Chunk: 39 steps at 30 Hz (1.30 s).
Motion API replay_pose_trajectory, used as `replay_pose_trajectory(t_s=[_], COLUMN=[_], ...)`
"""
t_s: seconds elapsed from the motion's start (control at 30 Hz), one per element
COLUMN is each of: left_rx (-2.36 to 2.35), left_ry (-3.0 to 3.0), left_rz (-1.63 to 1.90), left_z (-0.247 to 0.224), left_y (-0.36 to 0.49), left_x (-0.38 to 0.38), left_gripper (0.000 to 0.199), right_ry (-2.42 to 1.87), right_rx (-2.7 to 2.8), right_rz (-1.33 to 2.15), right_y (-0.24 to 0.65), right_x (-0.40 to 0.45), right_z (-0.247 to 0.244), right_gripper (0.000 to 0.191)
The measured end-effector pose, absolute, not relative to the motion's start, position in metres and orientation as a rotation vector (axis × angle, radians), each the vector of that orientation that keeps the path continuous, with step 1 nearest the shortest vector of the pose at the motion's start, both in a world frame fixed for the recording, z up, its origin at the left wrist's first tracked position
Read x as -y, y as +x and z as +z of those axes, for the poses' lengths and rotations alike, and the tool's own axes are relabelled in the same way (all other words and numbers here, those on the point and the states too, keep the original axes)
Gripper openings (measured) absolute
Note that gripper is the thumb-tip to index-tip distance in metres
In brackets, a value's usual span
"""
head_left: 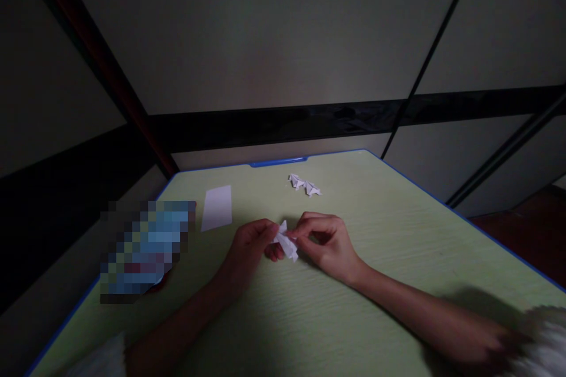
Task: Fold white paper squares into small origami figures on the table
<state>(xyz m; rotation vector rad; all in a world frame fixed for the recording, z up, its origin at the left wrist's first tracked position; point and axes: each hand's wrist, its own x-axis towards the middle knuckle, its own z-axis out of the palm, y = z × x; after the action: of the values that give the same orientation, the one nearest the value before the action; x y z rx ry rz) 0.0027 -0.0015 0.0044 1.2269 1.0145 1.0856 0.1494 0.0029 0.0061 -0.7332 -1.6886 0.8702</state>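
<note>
A small piece of folded white paper [286, 242] is held between my two hands, just above the table. My left hand [254, 240] pinches its left side between thumb and fingers. From the right, my right hand [325, 241] grips its upper right edge with thumb and forefinger. The paper has pointed flaps at the top and bottom; its finer folds are too small to make out. Beyond the hands lie two small folded paper figures, one on the left [296, 181] and one on the right [312, 188], close together.
A flat sheet of white paper [217, 208] lies to the left of my hands. Farther left, a blurred-out flat object [152, 250] rests near the table's edge. The pale green table [398, 235] has a blue rim, and cabinet panels [265, 41] stand behind it.
</note>
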Motion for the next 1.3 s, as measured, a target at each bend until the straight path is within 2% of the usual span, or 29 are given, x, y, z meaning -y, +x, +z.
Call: replay_pose_trajectory(t_s=[0.23, 0.43, 0.57, 0.73, 1.0, 1.3], left_rx=[-1.057, -1.067, -1.046, -1.031, -1.113, -1.097], left_ry=[1.216, 1.191, 1.167, 1.227, 1.238, 1.082], left_rz=[1.163, 1.188, 1.183, 1.056, 1.091, 1.091], left_z=[0.007, 0.005, 0.005, 0.005, 0.003, 0.004], left_y=[0.004, 0.004, 0.004, 0.004, 0.002, 0.003], left_x=[0.003, 0.002, 0.001, 0.000, 0.001, -0.001], left_gripper=[0.022, 0.022, 0.019, 0.017, 0.017, 0.024], right_ry=[-0.745, -0.814, -0.866, -0.835, -0.755, -0.656], right_rx=[1.710, 1.582, 1.471, 1.490, 1.941, 2.027], right_rz=[0.887, 1.138, 1.180, 1.096, 0.665, 0.508], right_y=[0.150, 0.148, 0.147, 0.148, 0.158, 0.161], right_x=[-0.003, -0.006, -0.006, -0.006, -0.010, -0.010], right_z=[0.005, 0.003, 0.003, 0.003, 0.005, 0.006], right_gripper=[0.013, 0.008, 0.009, 0.011, 0.019, 0.020])
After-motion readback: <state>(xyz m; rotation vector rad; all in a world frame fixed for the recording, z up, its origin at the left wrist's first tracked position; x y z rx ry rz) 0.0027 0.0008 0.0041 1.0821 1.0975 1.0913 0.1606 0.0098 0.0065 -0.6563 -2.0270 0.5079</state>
